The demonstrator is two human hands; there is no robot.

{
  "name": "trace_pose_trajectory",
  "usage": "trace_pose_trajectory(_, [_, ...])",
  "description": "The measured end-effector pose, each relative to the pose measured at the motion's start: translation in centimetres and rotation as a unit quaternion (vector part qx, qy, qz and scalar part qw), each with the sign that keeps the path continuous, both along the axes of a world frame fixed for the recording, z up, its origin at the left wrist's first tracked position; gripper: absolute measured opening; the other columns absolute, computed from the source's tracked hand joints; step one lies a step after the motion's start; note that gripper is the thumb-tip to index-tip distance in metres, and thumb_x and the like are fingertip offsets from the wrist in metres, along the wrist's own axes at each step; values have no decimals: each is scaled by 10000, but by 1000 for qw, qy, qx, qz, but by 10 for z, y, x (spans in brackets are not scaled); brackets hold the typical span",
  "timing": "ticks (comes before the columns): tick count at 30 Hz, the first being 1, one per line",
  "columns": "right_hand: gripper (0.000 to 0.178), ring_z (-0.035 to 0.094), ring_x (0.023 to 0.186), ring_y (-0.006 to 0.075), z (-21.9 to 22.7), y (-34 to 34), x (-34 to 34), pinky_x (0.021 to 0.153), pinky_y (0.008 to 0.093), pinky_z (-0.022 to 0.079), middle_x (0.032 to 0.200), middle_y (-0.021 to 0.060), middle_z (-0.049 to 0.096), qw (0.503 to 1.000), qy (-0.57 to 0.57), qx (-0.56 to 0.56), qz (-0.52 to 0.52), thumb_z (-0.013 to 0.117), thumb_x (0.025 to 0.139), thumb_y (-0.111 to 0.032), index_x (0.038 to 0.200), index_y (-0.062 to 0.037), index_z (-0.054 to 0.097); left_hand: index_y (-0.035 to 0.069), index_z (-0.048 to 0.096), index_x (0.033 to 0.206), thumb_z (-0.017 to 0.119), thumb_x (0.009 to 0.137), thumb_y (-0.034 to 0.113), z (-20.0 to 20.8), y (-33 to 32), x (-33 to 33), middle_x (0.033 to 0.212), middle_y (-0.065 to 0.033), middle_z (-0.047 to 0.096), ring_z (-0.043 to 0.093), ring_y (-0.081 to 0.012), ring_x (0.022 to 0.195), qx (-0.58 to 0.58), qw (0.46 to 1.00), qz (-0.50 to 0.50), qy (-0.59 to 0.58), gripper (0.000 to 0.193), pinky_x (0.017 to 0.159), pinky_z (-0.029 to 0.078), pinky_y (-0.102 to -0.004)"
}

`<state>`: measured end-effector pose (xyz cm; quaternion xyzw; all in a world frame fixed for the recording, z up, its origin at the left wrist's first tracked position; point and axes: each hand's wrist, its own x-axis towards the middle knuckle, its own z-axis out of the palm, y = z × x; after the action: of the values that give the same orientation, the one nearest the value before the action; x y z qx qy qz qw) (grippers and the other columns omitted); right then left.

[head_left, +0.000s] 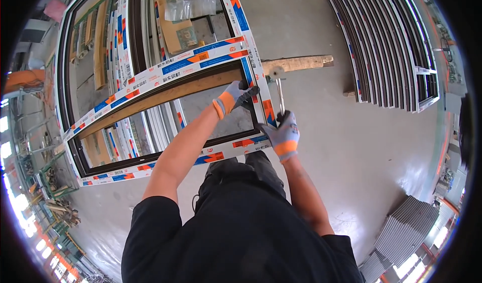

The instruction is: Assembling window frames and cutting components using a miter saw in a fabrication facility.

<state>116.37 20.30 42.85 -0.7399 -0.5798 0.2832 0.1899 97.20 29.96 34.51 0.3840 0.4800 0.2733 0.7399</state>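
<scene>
A large window frame (175, 64), dark inside and wrapped in white film with blue and orange print, lies before me. My left hand (236, 97), in a grey glove with dark fingertips and an orange cuff, is at the inner edge of the frame's right side. Its fingers are drawn together there; whatever they pinch is hidden. Just outside that side, my right hand (283, 135), gloved alike, is closed round the lower end of a mallet (280, 94). The mallet has a slim metal handle and a round pale head, pointing away from me.
A wooden beam (301, 62) sticks out under the frame's right side. Several similar frames (384, 47) stand stacked at the far right. Through the openings show wrapped profiles (163, 127) and cardboard (170, 17). Grey profiles (406, 228) are piled at the near right.
</scene>
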Motion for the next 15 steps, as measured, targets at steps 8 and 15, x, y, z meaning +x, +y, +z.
trace_pose_trajectory(8, [519, 631, 674, 284, -29, 17, 1, 636, 379, 503, 756, 132, 662, 988, 112, -102, -22, 858, 651, -350, 910, -4, 570, 10, 620, 1161, 723, 869, 372, 31, -6, 10, 959, -80, 685, 632, -132, 825, -62, 997, 39, 4, 477, 717, 554, -295])
trace_pose_trajectory(15, [485, 646, 721, 349, -44, 16, -1, 675, 409, 509, 758, 164, 660, 992, 113, -61, -10, 832, 695, -380, 892, -9, 589, -13, 642, 1075, 697, 893, 298, 11, -16, 15, 926, -59, 689, 621, -123, 853, 104, 985, 123, 61, 364, 730, 514, -291])
